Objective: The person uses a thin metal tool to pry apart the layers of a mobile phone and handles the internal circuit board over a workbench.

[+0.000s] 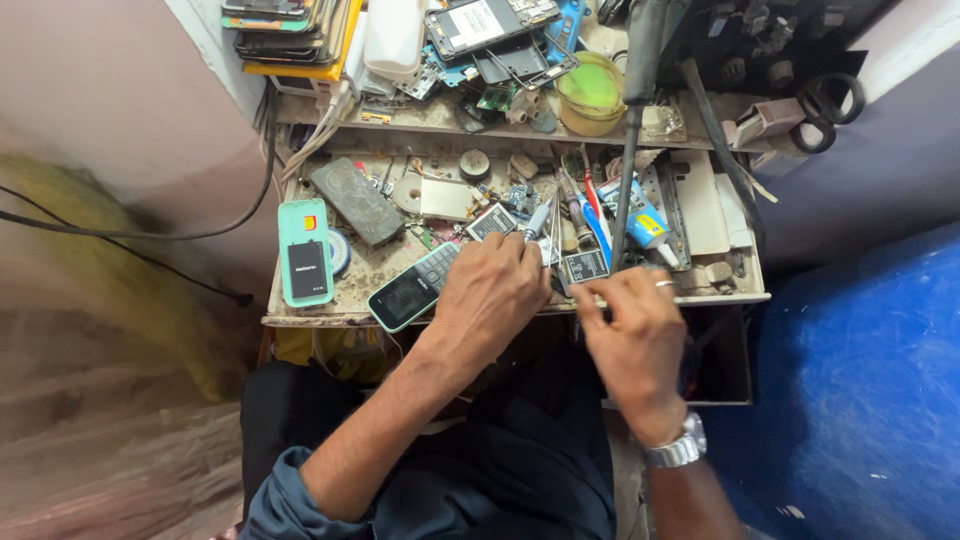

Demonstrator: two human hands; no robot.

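Small cluttered tabletop, person sitting close so parts are lying within reach at the near edge. Left hand is curling narrow around a slim metal tool, tip pointing far, fingers pinching it like a pen for fine work; the palm is resting partly over a keypad phone lying flat, screen up, at the near edge left of centre. Right hand is sitting at the near edge, right of the left hand, fingers bent and close together just near a small dark board; whether it is pinching anything, cannot tell. Teal phone back is lying at the left edge. Screwdrivers and a tube are lying just beyond the hands. Stacked phones are sitting on the far shelf.
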